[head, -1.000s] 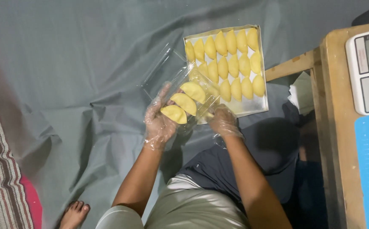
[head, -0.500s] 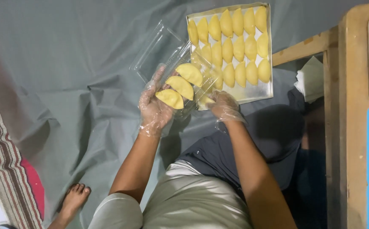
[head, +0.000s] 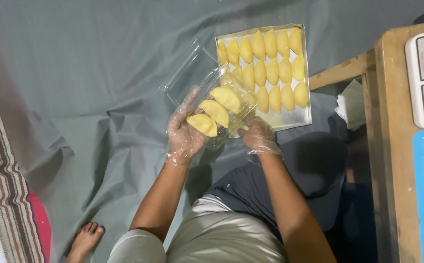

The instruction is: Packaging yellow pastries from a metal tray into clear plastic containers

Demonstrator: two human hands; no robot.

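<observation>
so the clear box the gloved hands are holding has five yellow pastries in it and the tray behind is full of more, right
Not quite: the head view shows three yellow pastries in the clear box, not five. The rest holds: the gloved left hand and right hand hold it, and the tray behind is full of more.

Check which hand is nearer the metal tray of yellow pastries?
Right. The right hand sits just below the tray's near edge, almost touching it. The left hand is farther off to the left, holding the clear plastic container.
</observation>
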